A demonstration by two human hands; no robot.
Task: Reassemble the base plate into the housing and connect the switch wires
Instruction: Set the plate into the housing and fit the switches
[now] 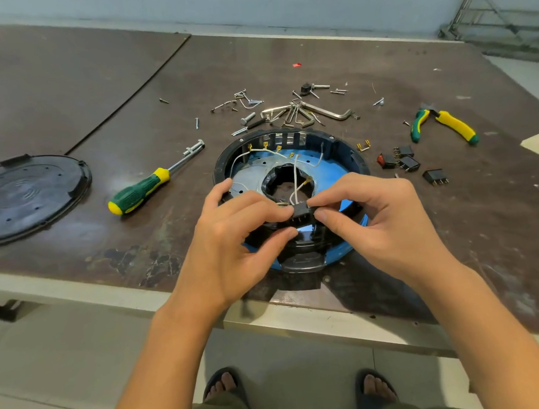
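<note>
I count one round black-and-blue plastic housing, one round black plastic plate, one green-and-yellow-handled screwdriver and one pair of green-and-yellow-handled pliers. The small rocker switches number five, one of them red-faced.

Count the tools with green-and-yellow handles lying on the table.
2: a screwdriver lies to the left of the housing, and a pair of pliers lies well to its right. No others appear hidden.

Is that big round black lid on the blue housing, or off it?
Off. The black lid lies flat on the table, left of the screwdriver, apart from the housing, whose wires show.
</note>
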